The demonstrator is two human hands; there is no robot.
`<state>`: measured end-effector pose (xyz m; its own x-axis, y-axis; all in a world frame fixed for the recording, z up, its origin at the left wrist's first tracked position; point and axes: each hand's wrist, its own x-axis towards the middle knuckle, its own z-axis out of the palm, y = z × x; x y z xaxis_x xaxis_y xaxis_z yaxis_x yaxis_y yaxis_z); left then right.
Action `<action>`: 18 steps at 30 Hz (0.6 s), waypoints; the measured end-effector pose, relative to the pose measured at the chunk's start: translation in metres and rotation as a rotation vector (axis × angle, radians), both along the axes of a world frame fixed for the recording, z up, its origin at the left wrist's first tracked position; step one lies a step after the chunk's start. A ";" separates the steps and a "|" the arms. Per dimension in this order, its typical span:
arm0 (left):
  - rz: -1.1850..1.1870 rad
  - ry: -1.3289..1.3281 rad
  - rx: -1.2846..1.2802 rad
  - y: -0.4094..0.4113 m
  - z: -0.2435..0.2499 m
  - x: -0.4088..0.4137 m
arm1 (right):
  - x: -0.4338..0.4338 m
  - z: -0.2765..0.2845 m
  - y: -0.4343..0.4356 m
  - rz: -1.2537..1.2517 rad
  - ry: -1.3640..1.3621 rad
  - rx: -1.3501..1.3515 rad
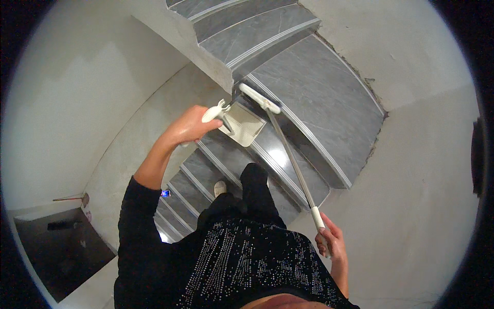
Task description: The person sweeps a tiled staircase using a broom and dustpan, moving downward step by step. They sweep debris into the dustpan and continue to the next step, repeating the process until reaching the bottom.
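Observation:
My left hand point(192, 125) grips the pale handle of a long-handled dustpan point(247, 131), whose ribbed tray is at a step below the landing. My right hand point(332, 241) is closed around the white grip of a broom point(287, 148) with a metal pole. The white broom head point(260, 98) is at the riser under the striped nosing of the wide step, just beyond the dustpan. Its bristles are mostly hidden. I cannot tell whether broom head and dustpan touch.
Grey marble-look stairs point(328, 85) curve upward ahead and drop away behind my legs point(254, 181). Pale plastered walls point(424, 162) flank them. A rough-edged wall end point(218, 75) borders the upper flight. A dark opening point(61, 251) shows at lower left.

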<state>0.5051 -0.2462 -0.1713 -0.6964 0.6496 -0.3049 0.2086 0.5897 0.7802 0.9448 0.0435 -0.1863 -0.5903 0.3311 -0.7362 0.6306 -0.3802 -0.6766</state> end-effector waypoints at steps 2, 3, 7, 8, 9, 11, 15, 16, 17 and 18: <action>0.036 -0.002 0.033 -0.027 -0.002 0.016 | 0.001 0.005 -0.010 -0.032 0.036 -0.088; 0.045 0.001 0.066 -0.044 0.000 0.028 | 0.001 0.005 -0.014 -0.039 0.078 -0.149; 0.179 -0.044 -0.009 -0.106 0.000 0.073 | -0.008 0.003 -0.032 0.049 0.043 -0.043; 0.197 -0.046 -0.044 -0.118 -0.001 0.080 | -0.012 0.002 -0.036 0.067 0.032 -0.012; 0.216 -0.068 -0.075 -0.128 -0.003 0.087 | -0.015 0.001 -0.040 0.074 0.005 0.037; 0.211 -0.075 -0.101 -0.149 -0.010 0.079 | -0.028 -0.007 -0.055 0.089 -0.026 0.062; 0.158 -0.042 -0.110 -0.159 -0.047 0.089 | -0.055 -0.045 -0.069 0.114 0.004 0.115; 0.149 -0.052 -0.107 -0.156 -0.061 0.089 | -0.061 -0.063 -0.073 0.111 0.000 0.112; 0.144 -0.059 -0.090 -0.154 -0.073 0.083 | -0.074 -0.081 -0.078 0.168 0.001 0.158; 0.132 -0.012 -0.084 -0.153 -0.084 0.076 | -0.091 -0.099 -0.085 0.221 -0.007 0.192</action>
<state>0.5811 -0.3996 -0.2556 -0.7700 0.5248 -0.3630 0.1159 0.6744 0.7292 0.8540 -0.0413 -0.2850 -0.6588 0.3290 -0.6766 0.6885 -0.0987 -0.7184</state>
